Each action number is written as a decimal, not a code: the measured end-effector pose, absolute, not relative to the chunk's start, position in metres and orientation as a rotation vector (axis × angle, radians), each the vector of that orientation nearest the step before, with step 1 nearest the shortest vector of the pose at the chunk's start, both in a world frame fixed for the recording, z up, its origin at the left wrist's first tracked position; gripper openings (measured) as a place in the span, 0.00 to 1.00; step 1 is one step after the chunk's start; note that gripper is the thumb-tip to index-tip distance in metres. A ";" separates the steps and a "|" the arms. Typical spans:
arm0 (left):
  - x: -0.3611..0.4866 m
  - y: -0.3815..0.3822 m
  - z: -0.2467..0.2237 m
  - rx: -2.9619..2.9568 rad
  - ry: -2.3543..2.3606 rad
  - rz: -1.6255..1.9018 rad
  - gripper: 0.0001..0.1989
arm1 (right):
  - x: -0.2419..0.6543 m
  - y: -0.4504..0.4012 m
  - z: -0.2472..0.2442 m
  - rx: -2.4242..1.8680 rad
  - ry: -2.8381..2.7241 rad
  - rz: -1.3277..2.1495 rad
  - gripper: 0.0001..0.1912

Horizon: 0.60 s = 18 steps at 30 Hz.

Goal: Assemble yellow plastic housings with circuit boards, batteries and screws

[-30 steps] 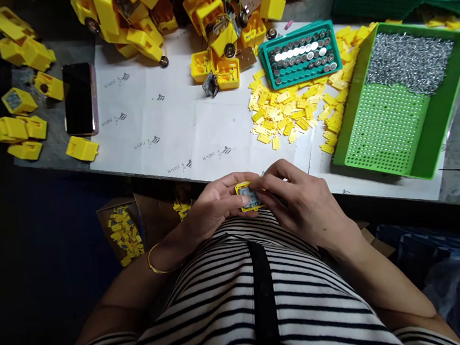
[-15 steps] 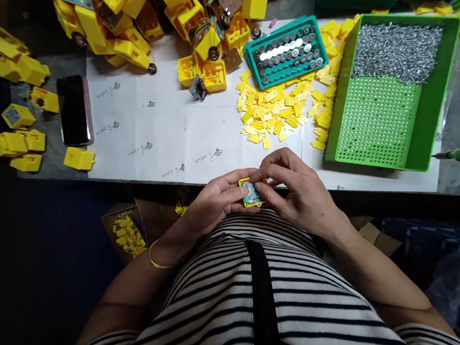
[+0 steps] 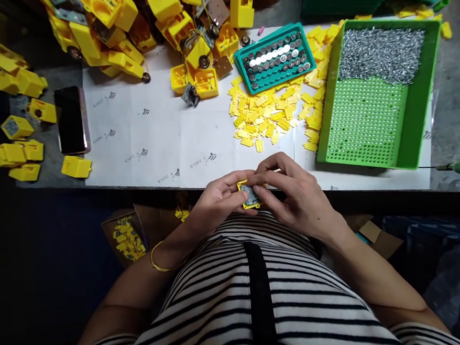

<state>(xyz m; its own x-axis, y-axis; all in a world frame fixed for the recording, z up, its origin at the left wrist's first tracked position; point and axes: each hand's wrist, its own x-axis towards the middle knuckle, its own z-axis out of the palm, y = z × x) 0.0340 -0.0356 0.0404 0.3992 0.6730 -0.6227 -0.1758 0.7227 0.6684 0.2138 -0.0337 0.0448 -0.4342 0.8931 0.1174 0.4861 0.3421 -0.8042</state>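
Both hands, left [image 3: 219, 201] and right [image 3: 294, 193], hold a small yellow frame with a grey insert [image 3: 248, 196], just in front of the tabletop [image 3: 154, 162]. Relative to the green basket [image 3: 402, 123], part-filled with metal pieces [image 3: 381, 54], loose yellow pieces [image 3: 265, 115] lie to its left, the teal tray of round cells [image 3: 275, 59] rests beyond them, and the phone [image 3: 71, 120] lies farthest left, well apart.

The small yellow tabs [image 3: 267, 112] look like smooth plastic with a slight sheen. The green basket [image 3: 425, 96] at upper right is plastic, its floor perforated; the silvery pins [image 3: 381, 54] in it look like shiny metal. Metallic discs [image 3: 267, 58] glint in the teal plastic tray [image 3: 279, 82]. At upper left, the phone [image 3: 71, 120] has a dark, glossy face. White printed paper [image 3: 156, 130] looks smooth and creased; the striped shirt [image 3: 207, 300] is matt cloth.
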 end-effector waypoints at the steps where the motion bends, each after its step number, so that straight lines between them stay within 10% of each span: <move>1: 0.033 -0.035 0.040 0.554 1.048 0.585 0.20 | 0.215 -0.033 0.043 -1.172 -2.048 0.987 0.10; 18: 0.038 -0.033 0.036 0.492 1.084 0.638 0.23 | 0.214 -0.040 0.033 -1.098 -1.962 0.999 0.16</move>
<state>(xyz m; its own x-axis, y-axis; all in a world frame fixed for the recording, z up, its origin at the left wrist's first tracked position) 0.0375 -0.0335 0.0363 0.3227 0.6894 -0.6486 -0.2322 0.7219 0.6518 0.2141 -0.0398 0.0334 -0.4230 0.8880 0.1803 0.3769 0.3533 -0.8562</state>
